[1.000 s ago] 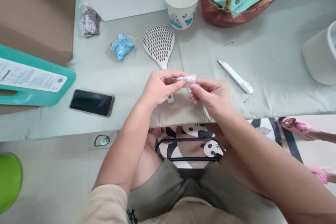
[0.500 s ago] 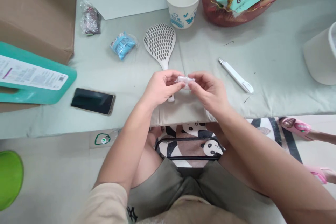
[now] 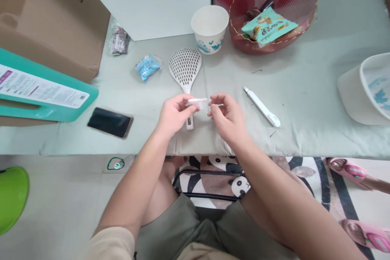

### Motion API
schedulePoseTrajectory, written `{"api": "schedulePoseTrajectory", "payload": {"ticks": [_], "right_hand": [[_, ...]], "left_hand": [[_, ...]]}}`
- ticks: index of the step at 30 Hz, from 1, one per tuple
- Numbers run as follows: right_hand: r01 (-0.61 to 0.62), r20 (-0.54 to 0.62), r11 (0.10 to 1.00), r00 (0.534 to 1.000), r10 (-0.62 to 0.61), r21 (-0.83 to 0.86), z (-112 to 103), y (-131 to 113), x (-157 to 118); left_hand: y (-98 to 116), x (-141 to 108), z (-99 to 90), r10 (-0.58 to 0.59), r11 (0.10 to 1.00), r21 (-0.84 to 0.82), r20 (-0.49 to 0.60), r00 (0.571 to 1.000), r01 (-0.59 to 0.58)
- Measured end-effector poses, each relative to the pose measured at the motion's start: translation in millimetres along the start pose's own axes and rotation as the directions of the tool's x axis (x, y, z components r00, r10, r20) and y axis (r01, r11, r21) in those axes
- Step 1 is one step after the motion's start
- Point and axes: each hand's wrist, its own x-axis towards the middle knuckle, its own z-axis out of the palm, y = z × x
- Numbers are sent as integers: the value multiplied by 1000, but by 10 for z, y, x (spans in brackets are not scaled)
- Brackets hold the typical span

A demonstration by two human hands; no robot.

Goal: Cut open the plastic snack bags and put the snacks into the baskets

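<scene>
Between thumb and fingers, my left hand (image 3: 176, 113) pinches a small whitish, translucent piece (image 3: 199, 103), which looks like thin plastic. My right hand (image 3: 228, 118) is just right of that piece, its fingers curled with thumb near the fingertips; whether anything is between them is too small to tell. Under and behind my left hand lies a white slotted skimmer (image 3: 185, 67), its handle toward me. A white cutter-like tool (image 3: 262, 106) rests on the cloth right of my right hand.
Behind are a paper cup (image 3: 210, 28) and a red bowl (image 3: 268, 44) of snacks. A blue packet (image 3: 148, 67), a phone (image 3: 110, 122), a teal container (image 3: 61, 89) and a cardboard box (image 3: 61, 20) are left. A white bin (image 3: 353, 89) stands right.
My right hand has come away from the whitish piece, which stays in my left hand. The view has shifted, showing more of the table's back.
</scene>
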Motion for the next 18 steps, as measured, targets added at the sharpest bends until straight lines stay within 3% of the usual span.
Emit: {"api": "schedulePoseTrajectory", "payload": {"ticks": [3, 7, 10, 12, 15, 18], "right_hand": [[-37, -15, 998, 999, 38, 55, 51, -29, 66], [-106, 5, 988, 994, 106, 110, 110, -82, 120], [-130, 16, 983, 992, 129, 127, 124, -116, 124], [-134, 16, 982, 991, 133, 131, 121, -121, 125], [-136, 18, 983, 991, 134, 127, 117, -106, 135], [-130, 17, 984, 992, 129, 121, 139, -92, 144]], "left_hand": [[101, 265, -31, 88, 993, 97, -225, 970, -68], [467, 941, 54, 254, 931, 315, -187, 949, -186], [831, 1493, 168, 321, 867, 463, -239, 917, -183], [1018, 1765, 194, 315, 850, 496, -214, 924, -175], [1090, 1941, 96, 283, 876, 463, -266, 922, -136], [891, 1860, -177, 317, 856, 496, -285, 905, -144]]}}
